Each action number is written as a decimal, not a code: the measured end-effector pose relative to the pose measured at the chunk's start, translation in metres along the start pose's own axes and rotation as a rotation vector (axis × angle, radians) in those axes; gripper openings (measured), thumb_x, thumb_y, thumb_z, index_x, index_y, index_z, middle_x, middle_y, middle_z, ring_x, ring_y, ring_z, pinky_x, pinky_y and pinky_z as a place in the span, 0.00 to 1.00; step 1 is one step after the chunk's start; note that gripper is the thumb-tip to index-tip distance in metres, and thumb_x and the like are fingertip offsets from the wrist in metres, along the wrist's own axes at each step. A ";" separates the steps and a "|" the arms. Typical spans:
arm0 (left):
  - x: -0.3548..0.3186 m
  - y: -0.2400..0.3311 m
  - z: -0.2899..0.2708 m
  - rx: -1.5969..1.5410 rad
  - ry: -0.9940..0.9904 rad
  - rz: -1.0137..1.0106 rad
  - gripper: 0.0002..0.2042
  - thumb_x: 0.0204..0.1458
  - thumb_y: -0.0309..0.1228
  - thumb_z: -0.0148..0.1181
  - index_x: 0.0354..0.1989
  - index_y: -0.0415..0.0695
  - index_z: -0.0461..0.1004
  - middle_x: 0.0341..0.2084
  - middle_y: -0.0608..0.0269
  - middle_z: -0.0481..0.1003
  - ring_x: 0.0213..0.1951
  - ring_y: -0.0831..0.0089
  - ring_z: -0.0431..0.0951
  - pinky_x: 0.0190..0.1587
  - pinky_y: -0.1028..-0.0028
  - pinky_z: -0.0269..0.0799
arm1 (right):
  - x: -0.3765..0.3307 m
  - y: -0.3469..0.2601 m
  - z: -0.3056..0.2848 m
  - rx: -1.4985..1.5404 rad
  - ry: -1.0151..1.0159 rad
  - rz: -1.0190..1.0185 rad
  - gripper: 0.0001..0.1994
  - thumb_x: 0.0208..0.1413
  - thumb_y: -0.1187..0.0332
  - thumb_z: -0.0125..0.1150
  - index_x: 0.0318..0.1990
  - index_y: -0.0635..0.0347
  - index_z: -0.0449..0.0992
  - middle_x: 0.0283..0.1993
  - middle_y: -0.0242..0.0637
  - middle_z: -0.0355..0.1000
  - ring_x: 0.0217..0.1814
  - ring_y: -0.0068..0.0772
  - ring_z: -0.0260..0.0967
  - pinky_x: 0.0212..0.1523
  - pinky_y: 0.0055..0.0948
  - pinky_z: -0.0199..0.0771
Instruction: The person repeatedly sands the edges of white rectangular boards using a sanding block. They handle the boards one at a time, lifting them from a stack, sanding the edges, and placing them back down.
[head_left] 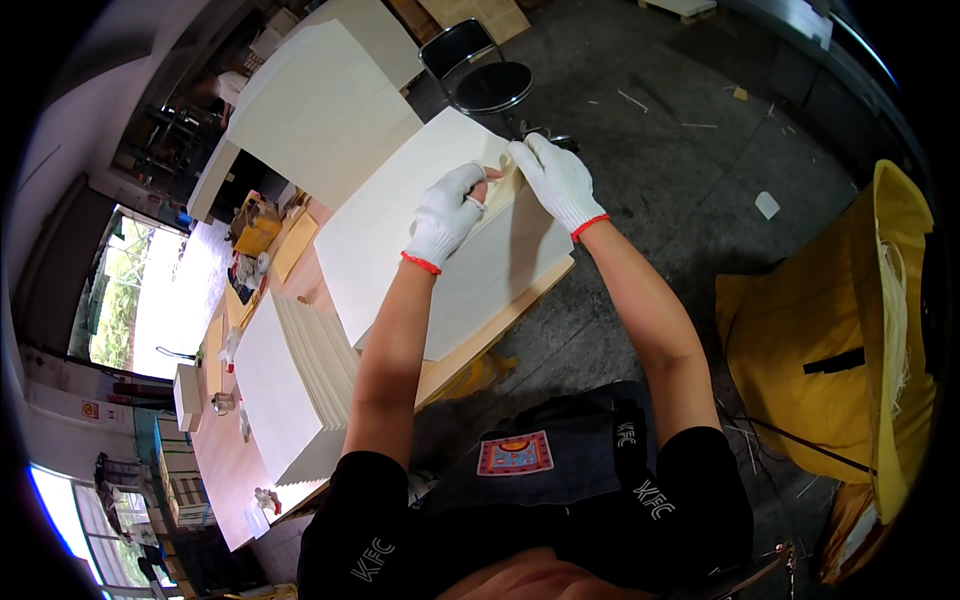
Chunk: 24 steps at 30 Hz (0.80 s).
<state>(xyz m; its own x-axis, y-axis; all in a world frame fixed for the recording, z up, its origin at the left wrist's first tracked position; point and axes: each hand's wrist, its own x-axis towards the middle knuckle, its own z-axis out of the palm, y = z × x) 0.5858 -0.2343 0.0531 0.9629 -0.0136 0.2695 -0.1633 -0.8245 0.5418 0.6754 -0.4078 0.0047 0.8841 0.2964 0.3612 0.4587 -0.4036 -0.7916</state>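
A large white sheet or board [400,205] lies at an angle over another white board [500,275] at the table's front edge. My left hand [447,215], in a white knit glove with red cuff and bare fingertips, is curled near the upper sheet's right edge; what its fingers pinch is hidden. My right hand [558,182], gloved alike, closes over that sheet's far right corner. Between the two hands shows a pale, shaded edge [507,185], perhaps part of the sheet bent up.
Left of the boards stands a stack of white panels [290,390] on the wooden table [225,470]. A metal cup [222,403] and an open carton [255,225] sit farther left. Beyond are large pale boards [325,110] and a black chair [490,85]. A yellow bag [800,350] stands right.
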 end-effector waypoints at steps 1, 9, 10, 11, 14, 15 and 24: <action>-0.001 0.004 -0.001 0.034 -0.003 -0.006 0.15 0.56 0.32 0.67 0.52 0.45 0.79 0.35 0.60 0.79 0.32 0.72 0.77 0.40 0.71 0.74 | 0.000 0.000 0.001 -0.002 0.006 -0.008 0.25 0.68 0.43 0.43 0.39 0.58 0.72 0.34 0.54 0.76 0.40 0.60 0.75 0.40 0.54 0.69; -0.001 0.004 -0.001 0.016 -0.049 -0.073 0.16 0.56 0.32 0.67 0.52 0.46 0.79 0.34 0.59 0.78 0.33 0.72 0.78 0.39 0.71 0.74 | 0.000 0.000 0.002 0.011 0.015 -0.011 0.26 0.67 0.42 0.42 0.38 0.58 0.72 0.33 0.54 0.77 0.38 0.60 0.75 0.41 0.54 0.70; -0.002 0.011 -0.003 0.016 -0.048 -0.064 0.15 0.57 0.31 0.65 0.53 0.46 0.79 0.34 0.59 0.78 0.34 0.72 0.77 0.40 0.71 0.74 | 0.000 0.000 0.001 0.024 0.010 -0.002 0.26 0.67 0.42 0.43 0.38 0.58 0.72 0.33 0.54 0.77 0.38 0.60 0.75 0.40 0.53 0.70; -0.002 0.014 -0.004 0.016 -0.048 -0.055 0.14 0.59 0.31 0.63 0.53 0.46 0.78 0.34 0.59 0.78 0.34 0.72 0.77 0.40 0.71 0.74 | 0.000 -0.001 -0.001 0.037 0.004 0.008 0.26 0.67 0.42 0.43 0.37 0.58 0.72 0.33 0.54 0.77 0.38 0.60 0.75 0.40 0.53 0.70; -0.003 0.009 -0.001 -0.023 0.033 -0.100 0.13 0.59 0.29 0.58 0.52 0.47 0.79 0.35 0.52 0.78 0.38 0.58 0.80 0.43 0.65 0.75 | -0.003 -0.011 -0.007 0.043 -0.057 0.040 0.26 0.67 0.41 0.43 0.37 0.58 0.72 0.33 0.54 0.77 0.38 0.59 0.75 0.40 0.53 0.70; -0.003 0.005 0.000 -0.032 0.046 -0.034 0.13 0.60 0.28 0.56 0.52 0.47 0.79 0.36 0.51 0.78 0.39 0.57 0.80 0.45 0.65 0.75 | -0.002 -0.009 -0.006 0.034 -0.039 0.027 0.26 0.67 0.41 0.44 0.37 0.58 0.72 0.32 0.53 0.77 0.38 0.59 0.75 0.40 0.53 0.70; -0.002 0.014 -0.002 0.125 -0.007 0.005 0.16 0.53 0.34 0.68 0.50 0.45 0.79 0.42 0.52 0.80 0.46 0.60 0.80 0.50 0.66 0.74 | 0.000 0.001 0.003 0.019 0.022 -0.005 0.25 0.66 0.42 0.45 0.36 0.58 0.72 0.31 0.53 0.77 0.37 0.59 0.75 0.39 0.52 0.71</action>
<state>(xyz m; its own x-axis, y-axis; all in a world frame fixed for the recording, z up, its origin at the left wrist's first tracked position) 0.5809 -0.2449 0.0612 0.9639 -0.0214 0.2656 -0.1402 -0.8884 0.4371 0.6757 -0.4052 0.0023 0.8838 0.2795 0.3753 0.4613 -0.3861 -0.7989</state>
